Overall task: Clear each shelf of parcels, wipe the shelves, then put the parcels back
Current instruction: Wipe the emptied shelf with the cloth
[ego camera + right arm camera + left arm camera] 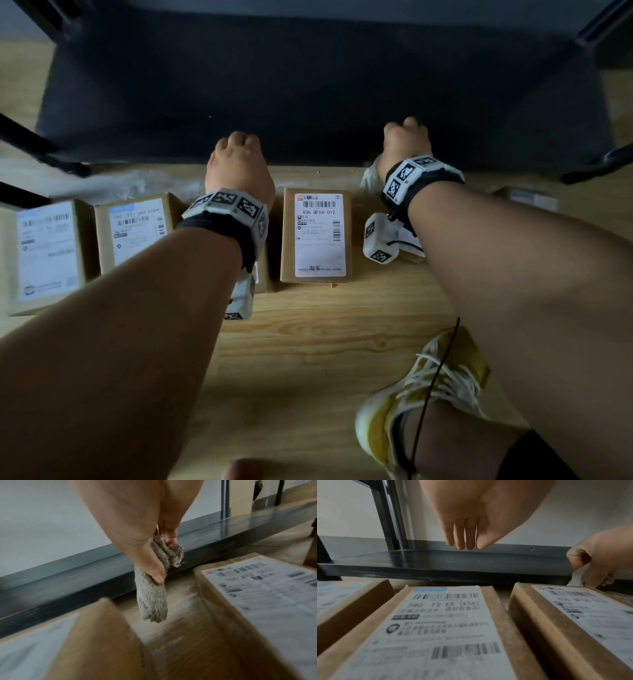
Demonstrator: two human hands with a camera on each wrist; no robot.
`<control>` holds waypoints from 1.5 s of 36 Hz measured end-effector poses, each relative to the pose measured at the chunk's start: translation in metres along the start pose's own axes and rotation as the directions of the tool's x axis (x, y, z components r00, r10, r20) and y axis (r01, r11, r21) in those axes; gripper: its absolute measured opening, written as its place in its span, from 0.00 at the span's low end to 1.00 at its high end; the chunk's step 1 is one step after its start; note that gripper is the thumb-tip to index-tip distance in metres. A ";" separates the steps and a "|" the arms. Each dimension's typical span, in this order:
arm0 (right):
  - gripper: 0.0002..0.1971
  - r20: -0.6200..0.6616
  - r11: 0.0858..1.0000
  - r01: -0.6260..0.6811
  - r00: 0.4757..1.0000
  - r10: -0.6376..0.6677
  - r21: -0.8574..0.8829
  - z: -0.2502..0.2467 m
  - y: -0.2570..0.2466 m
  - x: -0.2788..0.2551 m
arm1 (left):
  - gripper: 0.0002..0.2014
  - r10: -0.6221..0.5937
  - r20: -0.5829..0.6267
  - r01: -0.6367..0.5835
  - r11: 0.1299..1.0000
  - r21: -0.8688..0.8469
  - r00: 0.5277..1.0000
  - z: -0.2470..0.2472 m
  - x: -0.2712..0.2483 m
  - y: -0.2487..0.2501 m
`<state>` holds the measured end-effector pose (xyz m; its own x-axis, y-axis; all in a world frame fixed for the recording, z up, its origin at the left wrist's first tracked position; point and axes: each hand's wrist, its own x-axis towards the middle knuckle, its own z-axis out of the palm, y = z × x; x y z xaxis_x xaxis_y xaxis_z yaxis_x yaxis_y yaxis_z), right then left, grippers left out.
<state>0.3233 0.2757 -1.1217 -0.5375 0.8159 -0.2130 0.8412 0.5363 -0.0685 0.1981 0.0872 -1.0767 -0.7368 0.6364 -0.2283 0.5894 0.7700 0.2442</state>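
Head view: your left hand (239,164) hangs over the front edge of the dark shelf (308,85), fingers bent downward, nothing in it. Your right hand (406,142) sits at the same edge further right, curled round a rag (371,174) that pokes out below the wrist. Parcels are off the shelf, lined up on the wooden floor (308,342) just in front of it: one between your wrists (317,234), two to the left (135,229) (48,253), one blurred at far right (529,198). White dust streak on the floor by the shelf edge. Your yellow shoe (421,394) is at lower right.

Left wrist view: left fingers (460,536) hang straight and together, tips just above the shelf (445,561), holding nothing. Shelf surface is bare in what shows here. The right hand (599,555) at the right edge grips the rag (576,576) against the shelf front. Three parcels in the foreground, the middle one (436,628) directly under the camera, one to its right (573,615), one to its left (342,601).

Right wrist view: right fingers (154,572) close round the grey rag (152,601); thumb presses it and a bunched tail dangles toward the floor, in front of the shelf edge (223,527). Can't tell if the rag touches the shelf. Parcel to either side (265,595) (77,642), both blurred.
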 end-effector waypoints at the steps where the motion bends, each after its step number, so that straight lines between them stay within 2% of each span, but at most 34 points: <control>1: 0.13 0.004 1.000 0.007 1.000 -0.007 -0.002 0.000 -0.004 -0.001 | 0.27 -0.002 0.002 0.002 1.000 0.002 1.000 -0.001 0.000 -0.003; 10: 0.14 0.011 0.991 0.136 0.991 -0.136 -0.012 0.007 -0.069 -0.009 | 0.27 -0.048 0.007 0.048 0.999 -0.004 0.999 -0.007 0.006 -0.037; 21: 0.11 -0.013 0.949 0.314 0.949 -0.314 0.016 0.016 -0.149 -0.019 | 0.26 -0.124 -0.026 0.123 0.992 -0.019 0.992 -0.020 0.009 -0.096; 32: 0.09 -0.106 0.894 0.427 0.903 -0.416 0.133 0.030 -0.221 -0.026 | 0.25 -0.136 -0.064 0.135 0.991 -0.018 0.989 -0.031 0.010 -0.138; 37: 0.08 -0.131 0.854 0.391 0.920 -0.369 0.344 0.035 -0.234 -0.026 | 0.24 -0.125 -0.071 0.125 0.992 -0.002 0.990 -0.038 0.013 -0.157; 42: 0.13 -0.139 0.816 0.317 0.948 -0.285 0.483 0.025 -0.239 -0.016 | 0.24 -0.119 -0.070 0.118 0.993 -0.019 0.990 -0.043 0.021 -0.164; 47: 0.20 -0.165 0.874 0.229 0.971 -0.173 0.429 0.016 -0.243 0.003 | 0.24 -0.102 -0.081 0.100 0.994 -0.034 0.991 -0.041 0.030 -0.165; 50: 0.22 -0.106 0.903 0.226 0.974 -0.201 0.365 0.016 -0.247 0.013 | 0.24 -0.106 -0.079 0.103 0.994 -0.039 0.991 -0.037 0.035 -0.166; 54: 0.19 0.005 0.907 0.219 0.972 -0.237 0.359 0.011 -0.258 0.021 | 0.22 -0.088 -0.091 0.085 0.996 -0.038 0.992 -0.034 0.040 -0.169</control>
<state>0.0959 0.1523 -1.1191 -0.7211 0.6647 -0.1954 0.6662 0.5876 -0.4592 0.0575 -0.0192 -1.0955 -0.8132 0.5589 -0.1619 0.5113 0.8192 0.2598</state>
